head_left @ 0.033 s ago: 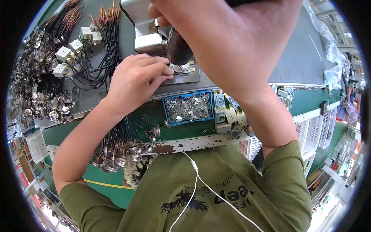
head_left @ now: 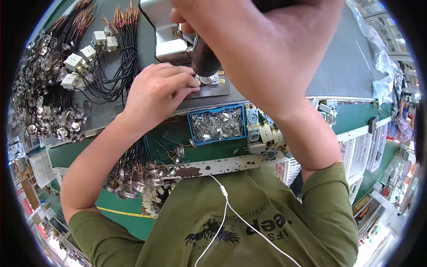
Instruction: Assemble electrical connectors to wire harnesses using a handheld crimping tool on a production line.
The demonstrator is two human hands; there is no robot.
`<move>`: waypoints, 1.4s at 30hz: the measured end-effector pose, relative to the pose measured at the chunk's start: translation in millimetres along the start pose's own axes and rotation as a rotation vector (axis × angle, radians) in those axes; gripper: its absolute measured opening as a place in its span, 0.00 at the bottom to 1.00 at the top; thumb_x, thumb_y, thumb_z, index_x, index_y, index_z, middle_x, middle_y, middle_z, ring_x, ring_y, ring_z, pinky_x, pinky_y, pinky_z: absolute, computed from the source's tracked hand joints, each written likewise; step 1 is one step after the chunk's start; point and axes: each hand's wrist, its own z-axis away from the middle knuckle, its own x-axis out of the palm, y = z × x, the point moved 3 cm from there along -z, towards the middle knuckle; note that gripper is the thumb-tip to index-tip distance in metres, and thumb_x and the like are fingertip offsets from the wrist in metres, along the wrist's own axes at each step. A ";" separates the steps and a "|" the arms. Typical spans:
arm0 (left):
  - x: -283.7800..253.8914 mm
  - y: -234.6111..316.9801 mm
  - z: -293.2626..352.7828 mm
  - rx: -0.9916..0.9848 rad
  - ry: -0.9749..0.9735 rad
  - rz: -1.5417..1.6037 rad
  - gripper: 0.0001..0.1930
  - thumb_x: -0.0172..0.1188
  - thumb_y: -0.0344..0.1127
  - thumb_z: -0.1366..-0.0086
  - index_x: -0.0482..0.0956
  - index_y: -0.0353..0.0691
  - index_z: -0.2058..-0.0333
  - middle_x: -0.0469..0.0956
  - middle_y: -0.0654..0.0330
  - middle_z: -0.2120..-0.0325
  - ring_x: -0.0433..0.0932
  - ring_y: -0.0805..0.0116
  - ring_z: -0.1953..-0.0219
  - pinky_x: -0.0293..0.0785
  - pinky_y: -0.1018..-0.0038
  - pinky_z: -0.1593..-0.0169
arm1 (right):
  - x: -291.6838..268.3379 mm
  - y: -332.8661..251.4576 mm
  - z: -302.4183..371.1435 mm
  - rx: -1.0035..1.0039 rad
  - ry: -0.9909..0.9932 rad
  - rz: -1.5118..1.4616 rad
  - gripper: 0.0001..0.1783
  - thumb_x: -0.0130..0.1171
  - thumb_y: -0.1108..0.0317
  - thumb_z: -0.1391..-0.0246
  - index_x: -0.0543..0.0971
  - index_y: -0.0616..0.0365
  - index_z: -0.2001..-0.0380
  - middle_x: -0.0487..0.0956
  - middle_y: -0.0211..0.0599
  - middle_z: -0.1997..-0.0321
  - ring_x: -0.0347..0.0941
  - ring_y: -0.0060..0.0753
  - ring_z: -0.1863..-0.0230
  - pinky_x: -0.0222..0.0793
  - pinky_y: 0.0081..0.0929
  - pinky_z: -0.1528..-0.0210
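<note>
My left hand (head_left: 162,86) is closed in a pinch, thumb and forefinger against the left side of a small part with a round silver disc (head_left: 207,80) and brass tabs. That part sits on a flat metal block (head_left: 217,90) at the bench edge. Above it my right hand (head_left: 271,49) is wrapped round a dark round-bodied tool (head_left: 204,58), pointing down at the part. My hand hides the tool's upper end, and its tip cannot be made out. Behind my left fingers stands a shiny metal housing (head_left: 171,50).
A blue tray (head_left: 216,143) of small metal pieces sits nearest me, beside several square switch-like parts (head_left: 252,116). On the left lie bundled black wires (head_left: 128,55), white blocks (head_left: 73,62) and many metal caps (head_left: 62,118). Clear plastic wrap (head_left: 383,66) lies at the right.
My right hand and the tool have shifted very slightly to the left. My left hand and the part stay in place.
</note>
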 end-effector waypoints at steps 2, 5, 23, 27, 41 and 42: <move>1.1 -0.3 1.6 -0.003 0.011 0.000 0.07 0.69 0.32 0.44 0.83 0.45 0.66 0.85 0.63 0.60 0.82 0.61 0.60 0.76 0.65 0.56 | 10.6 4.2 -3.4 -0.012 -0.005 -0.003 0.44 0.69 0.78 0.46 0.57 0.62 0.31 0.78 0.42 0.49 0.80 0.29 0.55 0.78 0.28 0.55; 0.3 1.5 2.7 -0.004 0.006 -0.016 0.07 0.69 0.31 0.44 0.83 0.45 0.66 0.84 0.64 0.64 0.81 0.62 0.61 0.75 0.65 0.57 | 18.6 5.0 -4.1 -0.027 -0.015 -0.009 0.44 0.69 0.78 0.46 0.57 0.62 0.31 0.78 0.42 0.49 0.80 0.29 0.54 0.78 0.28 0.55; 6.2 -6.3 0.2 -0.019 0.058 0.116 0.08 0.70 0.35 0.41 0.81 0.43 0.65 0.80 0.63 0.70 0.79 0.59 0.63 0.73 0.63 0.59 | 31.1 21.8 -16.5 -0.317 -0.216 0.080 0.51 0.70 0.73 0.47 0.52 0.59 0.26 0.74 0.42 0.43 0.75 0.32 0.45 0.73 0.32 0.43; -3.8 0.5 -3.0 -0.437 -0.034 0.212 0.14 0.69 0.41 0.39 0.77 0.39 0.64 0.80 0.59 0.70 0.80 0.55 0.63 0.75 0.60 0.59 | 35.0 23.4 -22.1 0.076 -0.342 -0.182 0.45 0.70 0.73 0.45 0.56 0.58 0.29 0.76 0.38 0.49 0.76 0.26 0.50 0.75 0.30 0.47; 8.4 -9.4 -8.0 -0.106 -0.104 0.082 0.18 0.65 0.46 0.34 0.78 0.37 0.58 0.83 0.49 0.69 0.83 0.45 0.60 0.79 0.53 0.57 | 30.9 33.8 -20.9 -0.653 -0.339 -0.010 0.32 0.71 0.82 0.50 0.68 0.67 0.44 0.81 0.37 0.62 0.81 0.28 0.65 0.81 0.27 0.62; 9.3 -10.0 -6.5 -0.112 -0.128 0.090 0.17 0.65 0.45 0.34 0.78 0.37 0.57 0.83 0.49 0.69 0.83 0.45 0.60 0.79 0.53 0.57 | 33.6 35.6 -15.1 -0.536 -0.281 -0.110 0.27 0.71 0.82 0.49 0.71 0.67 0.47 0.81 0.37 0.65 0.81 0.28 0.67 0.81 0.26 0.65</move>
